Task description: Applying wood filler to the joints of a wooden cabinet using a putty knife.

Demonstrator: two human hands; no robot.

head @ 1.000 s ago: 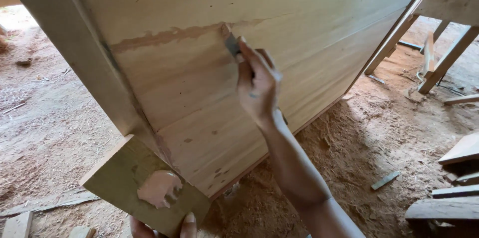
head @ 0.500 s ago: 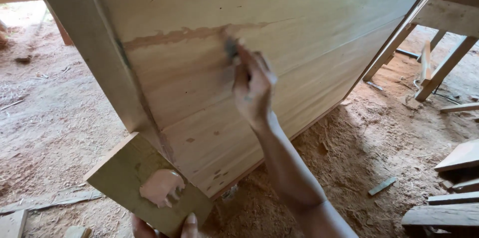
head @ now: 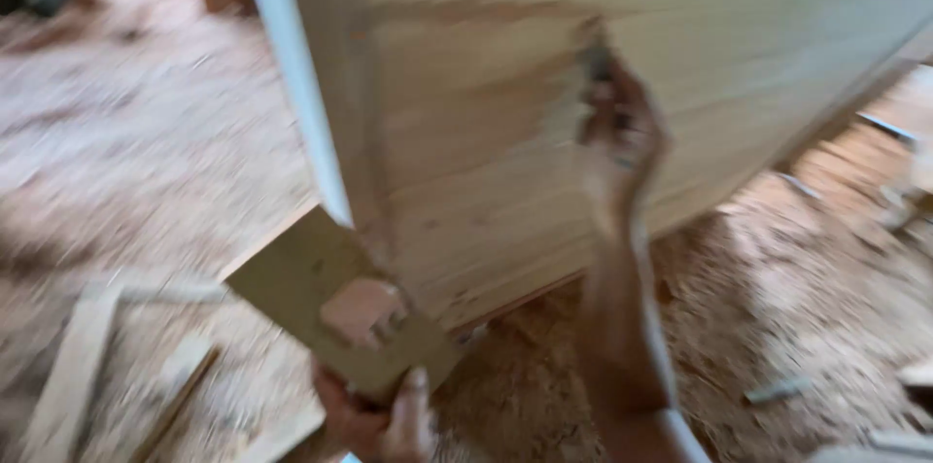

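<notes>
Filler work on a leaning wooden panel

My right hand (head: 617, 133) is closed around a small dark scraper (head: 595, 60), its blade pressed to the pale panel (head: 680, 26) just under a brownish filler streak (head: 466, 11). My left hand (head: 374, 419) grips a flat board (head: 292, 278) carrying a pinkish lump of putty (head: 362, 310), low beside the panel's edge, above the sawdust floor (head: 146, 162).

1. The floor (head: 146, 162) is bare ground under a thick cover of pale sawdust and wood shavings.
2. Loose wooden offcuts (head: 68, 366) lie on it at lower left.
3. More scraps (head: 777, 390) sit at lower right, blurred.
4. Bright daylight falls across the upper left.
</notes>
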